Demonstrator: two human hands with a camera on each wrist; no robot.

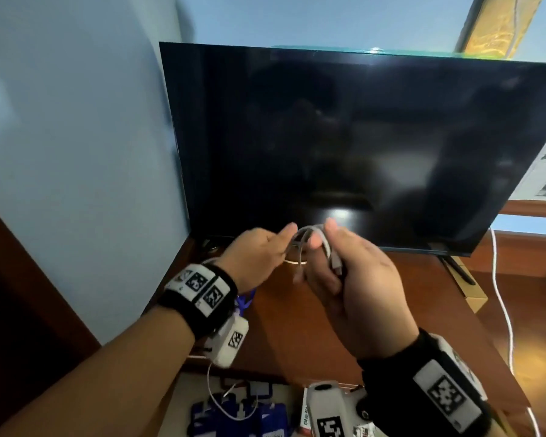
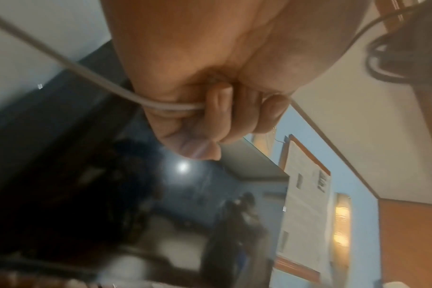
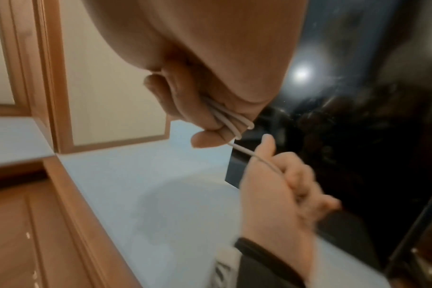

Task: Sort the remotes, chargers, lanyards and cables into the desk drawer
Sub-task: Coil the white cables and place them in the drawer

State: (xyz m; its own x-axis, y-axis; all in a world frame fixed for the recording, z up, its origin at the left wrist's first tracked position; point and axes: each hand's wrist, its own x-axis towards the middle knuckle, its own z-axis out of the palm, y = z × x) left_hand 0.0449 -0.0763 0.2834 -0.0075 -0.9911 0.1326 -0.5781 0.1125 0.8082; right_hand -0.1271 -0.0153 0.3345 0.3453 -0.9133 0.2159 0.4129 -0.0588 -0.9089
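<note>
Both hands hold a white cable [image 1: 306,236] in the air in front of a dark screen. My right hand [image 1: 344,272] grips several looped strands [image 3: 231,121] of it, with a plug end [image 1: 336,264] sticking down by the palm. My left hand [image 1: 265,250] pinches one strand [image 2: 165,106] of the same cable beside the loops. In the right wrist view the strand [image 3: 254,157] runs from the right fingers down to the left hand [image 3: 284,187]. At the bottom of the head view the open drawer [image 1: 183,392] holds blue lanyards [image 1: 234,414] and a thin white cable [image 1: 234,405].
A dark screen [image 1: 344,137] stands on the wooden desk [image 1: 423,310] against a pale blue wall [image 1: 76,137]. Another white cord [image 1: 501,310] hangs at the desk's right. A blue lanyard [image 1: 245,301] lies under my left wrist. A cardboard box [image 1: 473,294] sits behind the screen foot.
</note>
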